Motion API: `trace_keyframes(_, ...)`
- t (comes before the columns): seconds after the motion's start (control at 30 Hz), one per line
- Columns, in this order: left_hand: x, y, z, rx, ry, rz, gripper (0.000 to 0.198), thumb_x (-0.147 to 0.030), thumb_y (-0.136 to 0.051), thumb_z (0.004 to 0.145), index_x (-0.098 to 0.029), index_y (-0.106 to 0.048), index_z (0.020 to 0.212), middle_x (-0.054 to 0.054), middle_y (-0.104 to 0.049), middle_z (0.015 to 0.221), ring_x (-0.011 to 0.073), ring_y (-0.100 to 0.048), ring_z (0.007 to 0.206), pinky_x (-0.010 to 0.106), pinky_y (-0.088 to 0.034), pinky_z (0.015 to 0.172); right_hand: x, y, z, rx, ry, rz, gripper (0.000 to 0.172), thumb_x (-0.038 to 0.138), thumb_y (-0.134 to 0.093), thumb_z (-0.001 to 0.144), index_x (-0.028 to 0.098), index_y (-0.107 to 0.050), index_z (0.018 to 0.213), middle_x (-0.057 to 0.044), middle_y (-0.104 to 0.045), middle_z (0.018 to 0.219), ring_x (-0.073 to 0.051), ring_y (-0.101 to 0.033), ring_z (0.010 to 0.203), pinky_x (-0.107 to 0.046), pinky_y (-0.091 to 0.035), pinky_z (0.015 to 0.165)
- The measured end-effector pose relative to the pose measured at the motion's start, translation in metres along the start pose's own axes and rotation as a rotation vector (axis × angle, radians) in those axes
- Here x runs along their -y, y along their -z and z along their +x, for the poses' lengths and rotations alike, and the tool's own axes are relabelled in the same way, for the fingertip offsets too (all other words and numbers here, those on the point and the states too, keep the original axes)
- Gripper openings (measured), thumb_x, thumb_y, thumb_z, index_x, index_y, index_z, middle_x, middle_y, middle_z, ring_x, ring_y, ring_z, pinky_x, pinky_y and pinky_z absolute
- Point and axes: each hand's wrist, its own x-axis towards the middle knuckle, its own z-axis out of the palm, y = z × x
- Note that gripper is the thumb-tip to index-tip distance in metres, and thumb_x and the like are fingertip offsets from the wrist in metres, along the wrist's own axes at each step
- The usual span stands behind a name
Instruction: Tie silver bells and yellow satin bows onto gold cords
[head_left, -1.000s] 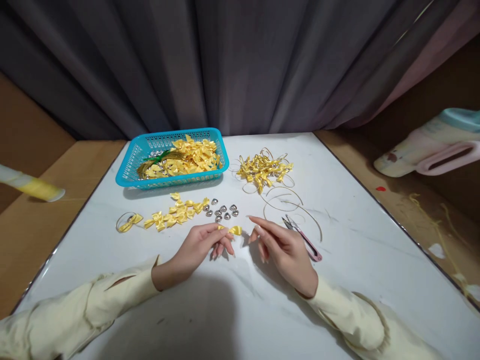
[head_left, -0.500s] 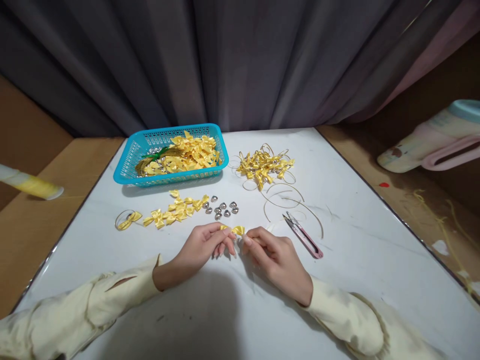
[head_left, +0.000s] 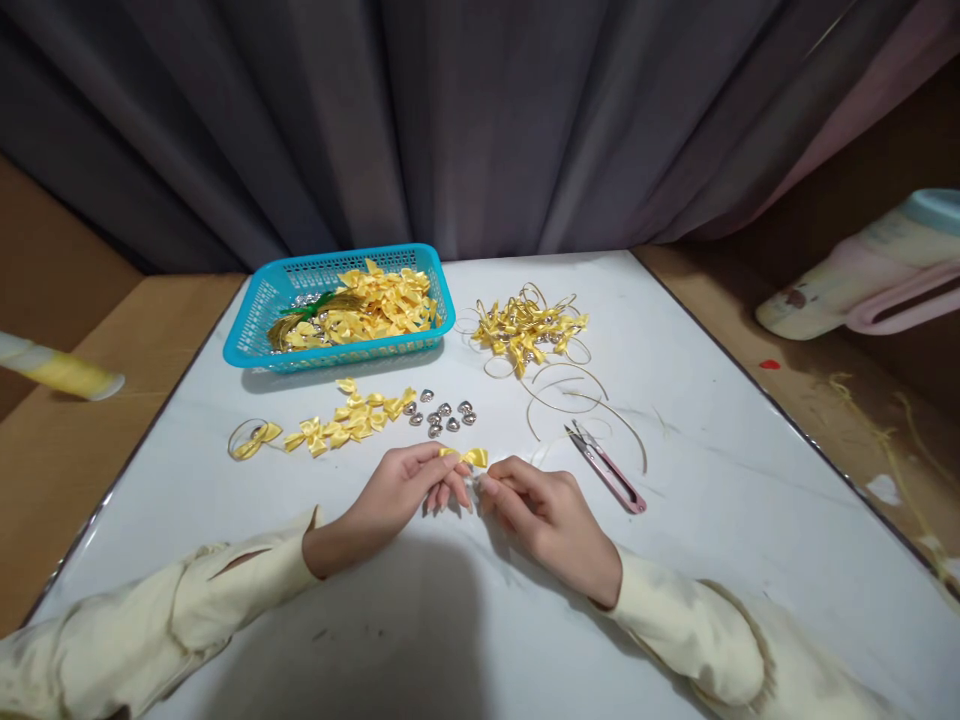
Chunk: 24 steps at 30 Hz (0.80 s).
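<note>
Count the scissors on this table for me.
1. The pink-handled snips lie on the white table, just right of the right hand. The bow heap in the blue basket could hide another.

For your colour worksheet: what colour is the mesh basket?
Turquoise blue basket, clearest in the head view.

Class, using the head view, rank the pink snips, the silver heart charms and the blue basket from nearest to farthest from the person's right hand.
1. Pink snips: just to the right of the right hand.
2. Silver heart charms: beyond the hand, to its left.
3. Blue basket: far back on the left.
</note>
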Motion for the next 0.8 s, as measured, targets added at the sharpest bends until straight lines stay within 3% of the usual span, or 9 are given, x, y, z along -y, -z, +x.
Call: trace_keyframes(0.8, 0.0018, -0.0003, 0.0019, -0.001, 0.046, -0.054, 0.026, -0.036, -0.054, 0.076, -0.011, -0.060, 0.071, 0.004, -0.064, 0.055, 0.0092, -0.044, 0.046, 0.022, -0.035, 0.046, 0.0029, -0.0009, -0.0012, 0.015, -0.011, 0.049, 0.025, 0.031, -0.043, 0.090, 0.015, -0.058, 0.077, 0.003, -0.051, 0.053, -0.006, -0.040, 0.046, -0.018, -0.033, 0.049)
